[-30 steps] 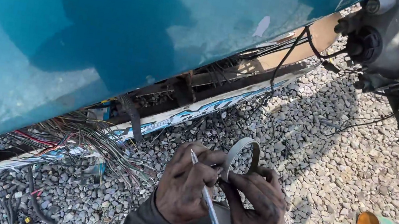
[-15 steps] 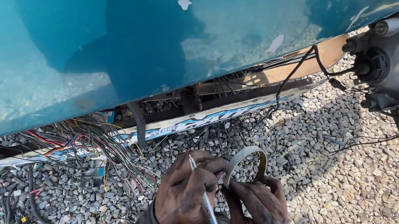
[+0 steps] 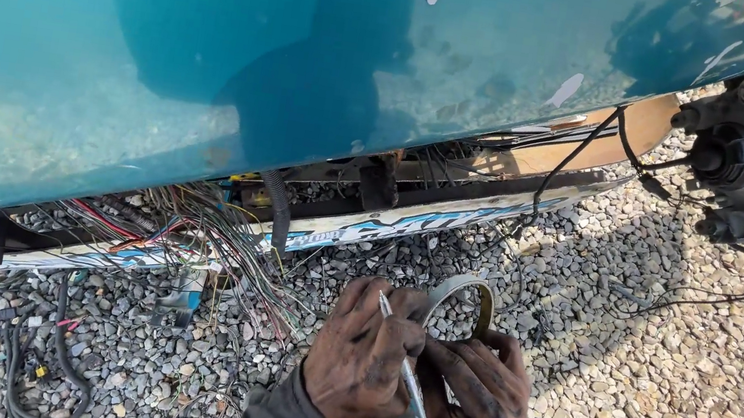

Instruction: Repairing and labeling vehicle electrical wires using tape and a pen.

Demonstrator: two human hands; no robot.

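Our left hand [image 3: 362, 355] clamped a pen [image 3: 404, 373]; right hand [image 3: 482, 407] gripped the tape roll [image 3: 462, 296] above gravel [image 3: 658, 399]. Greasy fingers risked dropping it.

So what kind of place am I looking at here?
Probably an outdoor repair or salvage yard. The ground is loose gravel, a teal vehicle body panel hangs over a tangle of exposed wires, and grimy hands, left hand and right hand, work a roll of tape.
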